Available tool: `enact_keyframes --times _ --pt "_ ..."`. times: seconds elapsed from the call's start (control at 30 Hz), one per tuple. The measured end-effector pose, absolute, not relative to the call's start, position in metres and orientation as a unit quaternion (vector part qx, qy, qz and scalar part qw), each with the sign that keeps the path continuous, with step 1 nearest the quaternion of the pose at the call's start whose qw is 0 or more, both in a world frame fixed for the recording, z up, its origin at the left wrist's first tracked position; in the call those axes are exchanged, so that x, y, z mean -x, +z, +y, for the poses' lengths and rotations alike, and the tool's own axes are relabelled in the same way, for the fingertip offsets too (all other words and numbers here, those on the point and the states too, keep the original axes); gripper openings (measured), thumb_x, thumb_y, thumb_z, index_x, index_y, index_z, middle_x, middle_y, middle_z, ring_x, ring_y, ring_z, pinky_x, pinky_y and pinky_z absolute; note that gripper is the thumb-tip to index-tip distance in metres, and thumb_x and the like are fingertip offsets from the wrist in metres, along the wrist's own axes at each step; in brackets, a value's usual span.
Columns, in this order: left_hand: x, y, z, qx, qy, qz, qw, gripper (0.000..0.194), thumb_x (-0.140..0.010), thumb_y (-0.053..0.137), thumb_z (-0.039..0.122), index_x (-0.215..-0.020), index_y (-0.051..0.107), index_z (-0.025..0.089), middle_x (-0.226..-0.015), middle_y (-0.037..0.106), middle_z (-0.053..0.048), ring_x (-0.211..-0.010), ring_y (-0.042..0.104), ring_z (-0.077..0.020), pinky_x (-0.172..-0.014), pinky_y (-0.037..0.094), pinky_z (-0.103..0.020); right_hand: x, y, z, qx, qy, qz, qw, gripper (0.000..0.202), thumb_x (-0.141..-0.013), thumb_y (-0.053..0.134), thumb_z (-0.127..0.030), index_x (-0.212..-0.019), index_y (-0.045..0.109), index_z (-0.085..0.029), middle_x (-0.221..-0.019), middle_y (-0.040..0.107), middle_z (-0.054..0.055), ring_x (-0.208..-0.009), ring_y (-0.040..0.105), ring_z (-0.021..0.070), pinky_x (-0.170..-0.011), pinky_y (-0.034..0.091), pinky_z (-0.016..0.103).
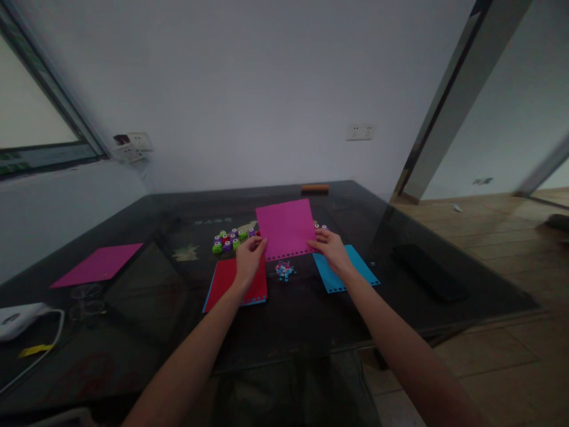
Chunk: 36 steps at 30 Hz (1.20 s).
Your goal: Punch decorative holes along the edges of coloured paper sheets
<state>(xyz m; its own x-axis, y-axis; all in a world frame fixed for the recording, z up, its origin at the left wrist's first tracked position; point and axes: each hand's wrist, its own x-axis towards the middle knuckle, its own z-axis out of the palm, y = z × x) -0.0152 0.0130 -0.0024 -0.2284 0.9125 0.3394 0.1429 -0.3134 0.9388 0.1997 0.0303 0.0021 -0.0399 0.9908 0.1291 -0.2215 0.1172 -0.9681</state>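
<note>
A pink sheet of paper [287, 228] is held up over the table, with a row of small punched holes along its lower edge. My left hand [249, 255] pinches its left edge and my right hand [328, 248] grips its right edge. Below the sheet lies a small heap of pink and blue paper bits [284, 270]. Under my left wrist is a stack with a red sheet [224, 279] on top and blue showing at its edges. Beneath my right forearm rests a blue sheet [362, 267], also punched along its near edge.
Several green, purple and red craft punches [229, 239] stand behind the red stack, partly hidden. Another pink sheet [100, 265] lies at the left. A white device with a cable [22, 320] is at the left edge. A black elongated object [429, 273] lies right; a brown block [315, 188] sits behind.
</note>
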Motion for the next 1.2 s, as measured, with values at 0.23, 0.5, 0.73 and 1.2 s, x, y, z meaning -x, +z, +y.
enact_keyframes --times 0.23,0.5,0.73,1.2 --pt "0.016 -0.009 0.017 -0.557 0.580 0.483 0.347 0.022 -0.067 0.064 0.035 -0.073 0.064 0.014 -0.068 0.063 -0.002 -0.066 0.057 -0.0153 -0.063 0.044 -0.025 -0.204 -0.001 0.037 0.412 0.502 -0.469 0.599 0.028 -0.060 0.071 -0.039 -0.079 0.064 -0.020 -0.074 0.067 0.003 -0.066 0.062 0.0172 -0.064 0.051 0.032" --pt "0.007 0.000 0.006 -0.578 0.609 0.448 0.308 0.042 -0.075 0.059 0.030 -0.115 0.050 0.017 -0.080 0.063 -0.003 -0.075 0.060 -0.0146 -0.070 0.047 -0.027 -0.212 -0.001 0.040 0.412 0.483 -0.468 0.615 0.030 -0.058 0.073 -0.037 -0.079 0.063 -0.019 -0.065 0.065 0.001 -0.057 0.059 0.0148 -0.056 0.046 0.027" --pt "-0.010 0.014 -0.002 -0.658 0.546 0.459 0.243 0.021 -0.078 0.055 0.030 -0.092 0.065 0.017 -0.084 0.066 -0.005 -0.072 0.060 -0.0149 -0.068 0.048 -0.028 -0.235 0.018 0.033 0.448 0.447 -0.495 0.596 0.033 -0.055 0.074 -0.033 -0.080 0.062 -0.016 -0.069 0.064 0.001 -0.055 0.056 0.0121 -0.052 0.043 0.025" --pt "-0.081 -0.012 -0.019 -0.780 0.432 0.425 0.160 0.025 -0.084 0.046 0.019 -0.106 0.058 0.020 -0.097 0.054 -0.005 -0.092 0.053 -0.0160 -0.084 0.044 -0.031 -0.352 -0.023 0.010 0.617 0.363 -0.466 0.520 0.045 -0.054 0.075 -0.035 -0.091 0.061 -0.013 -0.062 0.063 0.003 -0.045 0.053 0.0120 -0.040 0.039 0.022"
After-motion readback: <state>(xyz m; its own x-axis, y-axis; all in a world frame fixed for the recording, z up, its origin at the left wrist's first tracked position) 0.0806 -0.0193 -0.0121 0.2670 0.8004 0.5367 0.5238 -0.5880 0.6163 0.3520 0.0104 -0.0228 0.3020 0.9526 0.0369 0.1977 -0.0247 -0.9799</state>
